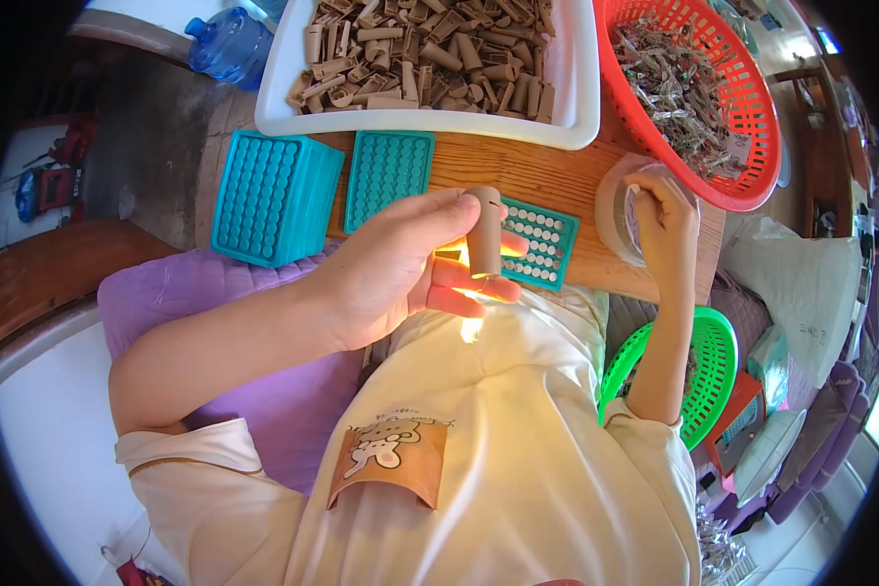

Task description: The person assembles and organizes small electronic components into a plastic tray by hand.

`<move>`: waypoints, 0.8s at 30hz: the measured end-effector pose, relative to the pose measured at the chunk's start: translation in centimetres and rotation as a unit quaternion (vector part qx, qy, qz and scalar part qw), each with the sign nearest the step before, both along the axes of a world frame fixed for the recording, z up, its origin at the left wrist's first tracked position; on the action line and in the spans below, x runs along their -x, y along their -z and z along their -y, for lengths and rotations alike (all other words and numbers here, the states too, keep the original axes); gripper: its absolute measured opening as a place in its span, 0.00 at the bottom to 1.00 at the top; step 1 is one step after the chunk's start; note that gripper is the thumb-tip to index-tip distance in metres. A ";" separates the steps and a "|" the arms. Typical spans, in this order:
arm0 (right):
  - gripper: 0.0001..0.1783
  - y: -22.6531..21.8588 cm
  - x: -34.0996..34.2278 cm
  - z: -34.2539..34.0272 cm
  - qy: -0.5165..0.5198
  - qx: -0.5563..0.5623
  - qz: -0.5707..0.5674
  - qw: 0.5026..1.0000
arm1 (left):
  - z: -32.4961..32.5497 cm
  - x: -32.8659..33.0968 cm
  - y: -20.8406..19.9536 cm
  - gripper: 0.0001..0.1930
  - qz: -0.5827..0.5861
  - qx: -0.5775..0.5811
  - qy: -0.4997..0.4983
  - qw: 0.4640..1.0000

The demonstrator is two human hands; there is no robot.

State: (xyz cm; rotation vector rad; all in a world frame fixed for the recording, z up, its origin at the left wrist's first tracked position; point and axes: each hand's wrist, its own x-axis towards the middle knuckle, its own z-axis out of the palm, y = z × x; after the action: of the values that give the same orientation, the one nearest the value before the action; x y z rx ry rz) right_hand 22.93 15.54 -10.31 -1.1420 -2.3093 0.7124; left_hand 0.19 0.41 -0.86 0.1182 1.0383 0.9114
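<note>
In front of my chest, my left hand [386, 259] pinches a small tan tube-shaped casing [484, 234], held upright between thumb and fingers. A yellow-orange glow shows beside and under the casing, between the fingers. My right hand [666, 210] is bent down, fingers curled, at the mouth of a round tan container [610, 217]. What those fingertips hold, if anything, is hidden. Partly behind my left fingers lies a teal tray [557, 278] with rows of small silvery-white discs. A second teal tray [391, 171] with round cells lies farther left.
A white tub [439, 124] heaped with tan casings stands at the back of the wooden table [586, 181]. The stack of teal trays [275, 200] sits left. A red basket [752, 186] of tangled parts stands back right; a green basket [718, 361] is below my right arm.
</note>
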 end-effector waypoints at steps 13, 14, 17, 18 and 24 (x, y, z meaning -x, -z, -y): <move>0.04 -4.7 7.5 7.8 -0.122 0.237 -0.391 0.881 | 0.1 -0.3 -0.2 0.17 -0.052 -0.070 0.078 0.993; 0.03 -4.9 7.7 7.9 -0.123 0.244 -0.401 0.874 | 0.2 -0.2 -0.2 0.16 -0.042 -0.065 0.070 0.995; 0.02 -4.3 7.8 8.2 -0.138 0.274 -0.388 0.869 | 0.3 -0.2 -0.1 0.16 -0.038 -0.055 0.061 0.996; 0.02 -3.9 8.0 8.2 -0.149 0.253 -0.384 0.875 | 0.3 -0.2 0.0 0.16 -0.037 -0.051 0.058 0.996; 0.03 -4.1 8.3 8.8 -0.121 0.237 -0.386 0.883 | 0.2 0.0 -0.1 0.18 -0.060 -0.063 0.068 0.994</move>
State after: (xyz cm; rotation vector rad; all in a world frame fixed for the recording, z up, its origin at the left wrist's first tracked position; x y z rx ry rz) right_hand 14.64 6.78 -6.18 -0.5566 -1.6229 1.5594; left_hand 0.22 0.17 -0.73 0.3493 1.0704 0.8542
